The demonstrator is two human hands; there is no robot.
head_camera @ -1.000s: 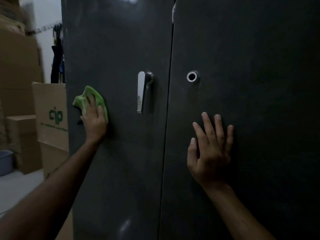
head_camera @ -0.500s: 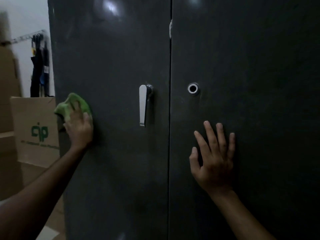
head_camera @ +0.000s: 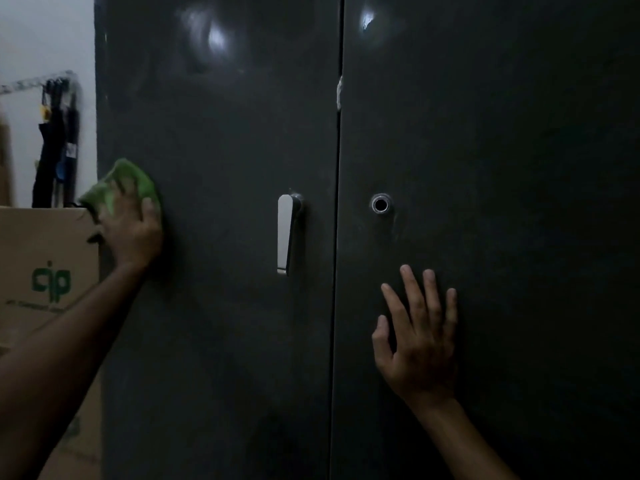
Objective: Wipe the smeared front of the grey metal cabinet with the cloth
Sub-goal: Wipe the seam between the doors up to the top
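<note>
- The cabinet (head_camera: 225,341) fills most of the frame, dark grey, with two closed doors that meet at a vertical seam just right of centre
- A silver handle (head_camera: 284,233) hangs upright on the left door near the seam; a round lock (head_camera: 381,204) sits on the right door at about the same height
- Pale glare patches show on both doors at the top of the frame, and a small pale scrap (head_camera: 339,93) sticks at the seam in the upper part
- The left hand (head_camera: 133,233) is at centre left, pressing a green cloth (head_camera: 119,188) against the left door's outer edge; the fingers lie over the bunched cloth, thumb to the right, and part of the cloth spills past the edge to the left
- The right hand (head_camera: 419,344) lies flat on the right door, lower right of centre and below the lock, fingers straight and slightly spread, holding nothing
- A cardboard box (head_camera: 41,271) with green "cip" lettering stands at lower left, beside the cabinet
- Dark items (head_camera: 57,147) hang on the white wall at upper left, too blurred to identify
</note>
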